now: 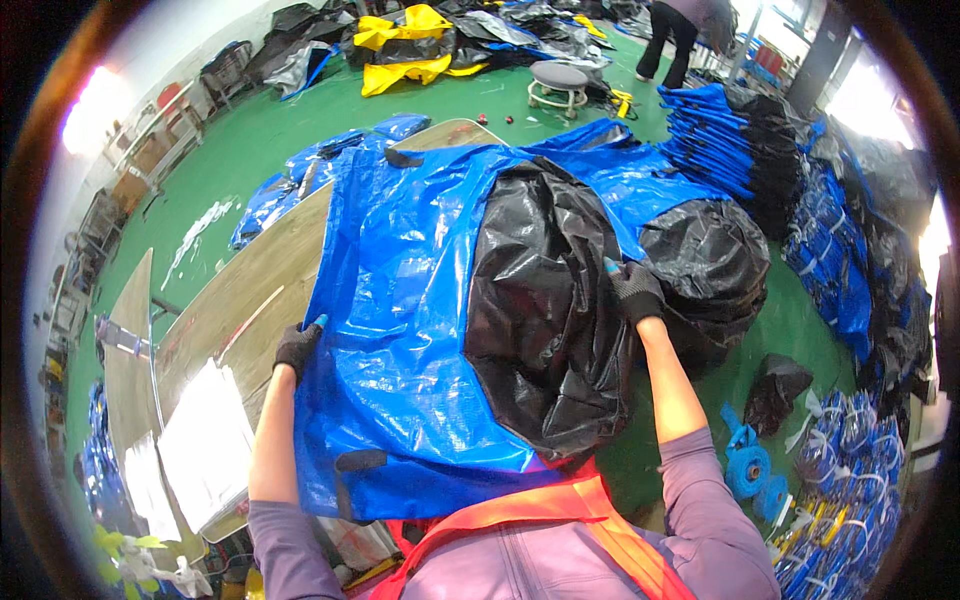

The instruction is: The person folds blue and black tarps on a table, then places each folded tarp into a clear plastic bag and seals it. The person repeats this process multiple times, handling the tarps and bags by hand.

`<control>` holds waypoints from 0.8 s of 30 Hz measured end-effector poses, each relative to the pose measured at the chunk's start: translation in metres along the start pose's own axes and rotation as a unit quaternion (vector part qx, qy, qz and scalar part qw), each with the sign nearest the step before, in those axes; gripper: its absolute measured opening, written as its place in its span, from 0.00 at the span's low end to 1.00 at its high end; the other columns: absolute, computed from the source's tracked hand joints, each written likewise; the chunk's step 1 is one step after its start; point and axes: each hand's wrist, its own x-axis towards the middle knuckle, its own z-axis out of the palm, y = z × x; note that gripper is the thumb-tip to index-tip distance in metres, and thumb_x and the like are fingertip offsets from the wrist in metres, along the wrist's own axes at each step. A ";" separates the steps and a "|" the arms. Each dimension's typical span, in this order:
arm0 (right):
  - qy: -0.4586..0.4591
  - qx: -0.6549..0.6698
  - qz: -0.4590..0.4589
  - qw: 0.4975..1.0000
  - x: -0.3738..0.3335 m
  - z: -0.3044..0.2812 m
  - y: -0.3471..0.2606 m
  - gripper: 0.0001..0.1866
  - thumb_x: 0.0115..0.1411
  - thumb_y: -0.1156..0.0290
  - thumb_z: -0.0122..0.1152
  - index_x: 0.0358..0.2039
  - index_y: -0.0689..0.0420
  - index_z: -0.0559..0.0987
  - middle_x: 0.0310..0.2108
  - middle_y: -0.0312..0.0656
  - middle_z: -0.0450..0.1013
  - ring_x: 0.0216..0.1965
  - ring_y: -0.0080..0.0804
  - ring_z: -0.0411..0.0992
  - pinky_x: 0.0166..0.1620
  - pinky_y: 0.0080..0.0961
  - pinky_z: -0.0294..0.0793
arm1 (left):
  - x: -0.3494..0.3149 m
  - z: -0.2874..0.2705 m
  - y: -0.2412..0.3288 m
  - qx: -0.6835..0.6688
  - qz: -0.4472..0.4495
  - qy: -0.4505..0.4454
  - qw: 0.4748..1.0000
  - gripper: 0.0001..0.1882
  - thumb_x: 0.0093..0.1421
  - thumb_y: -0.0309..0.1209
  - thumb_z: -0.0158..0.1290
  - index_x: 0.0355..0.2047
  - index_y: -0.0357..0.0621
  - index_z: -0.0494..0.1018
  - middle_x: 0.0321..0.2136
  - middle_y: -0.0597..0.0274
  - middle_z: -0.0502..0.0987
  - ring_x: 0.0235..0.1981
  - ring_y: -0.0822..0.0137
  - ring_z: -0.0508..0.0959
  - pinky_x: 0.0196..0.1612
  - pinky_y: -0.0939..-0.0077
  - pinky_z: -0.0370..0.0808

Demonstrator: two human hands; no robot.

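A large blue and black tarpaulin bag (410, 270) lies spread over the table, its blue side to the left and its rounded, wrinkled black end to the right. My left hand (298, 345), in a dark glove with blue at a fingertip, is closed on the blue left edge. On the right, my right hand (637, 292), gloved alike, grips the rim of the black end. Small black patches (360, 460) sit near the bag's corners. Just beyond my right hand is another blue and black tarpaulin piece (705, 250), bulging and rounded.
The wooden table (255, 260) shows on the left. Folded blue tarpaulins (710, 140) are stacked at the far right, with tied blue bundles (845, 490) nearer. Blue tape rolls (748, 465) lie at lower right. A round stool (558, 82) and a person (672, 40) stand farther back.
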 end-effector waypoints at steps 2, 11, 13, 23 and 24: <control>-0.035 0.012 -0.101 0.994 0.011 0.001 -0.040 0.25 0.60 0.49 0.50 0.44 0.58 0.78 0.39 0.57 0.75 0.41 0.57 0.74 0.45 0.48 0.71 | -0.008 0.000 -0.013 0.046 0.025 0.145 0.988 0.29 0.53 0.50 0.59 0.41 0.34 0.77 0.28 0.57 0.80 0.26 0.65 0.77 0.34 0.68 0.73; -0.033 0.234 -0.113 0.965 0.074 0.044 -0.063 0.24 0.55 0.55 0.61 0.42 0.63 0.78 0.38 0.55 0.77 0.42 0.51 0.75 0.46 0.37 0.72 | -0.096 -0.110 -0.144 0.096 -0.031 0.338 0.936 0.24 0.56 0.44 0.57 0.38 0.32 0.75 0.29 0.50 0.79 0.32 0.54 0.77 0.40 0.63 0.73; 0.004 0.088 -0.189 0.978 0.091 0.041 -0.058 0.27 0.55 0.54 0.59 0.45 0.65 0.77 0.41 0.58 0.76 0.45 0.52 0.74 0.49 0.36 0.71 | -0.109 -0.112 -0.156 0.175 -0.107 0.257 0.944 0.23 0.58 0.44 0.54 0.40 0.33 0.74 0.36 0.41 0.76 0.41 0.43 0.75 0.49 0.55 0.70; -0.222 -0.059 -0.356 0.906 0.157 0.040 -0.196 0.24 0.52 0.53 0.60 0.40 0.61 0.78 0.40 0.55 0.76 0.43 0.49 0.75 0.46 0.38 0.73 | -0.082 0.045 0.055 0.165 0.384 -0.042 0.908 0.32 0.62 0.51 0.44 0.63 0.51 0.60 0.63 0.49 0.60 0.65 0.46 0.56 0.66 0.52 0.51; -0.299 -0.044 -0.405 0.863 0.154 0.057 -0.214 0.23 0.52 0.53 0.60 0.38 0.61 0.79 0.39 0.56 0.76 0.41 0.51 0.76 0.45 0.39 0.74 | -0.073 0.070 0.062 0.274 0.423 -0.018 0.864 0.37 0.60 0.56 0.45 0.66 0.55 0.55 0.65 0.49 0.56 0.67 0.46 0.52 0.66 0.46 0.47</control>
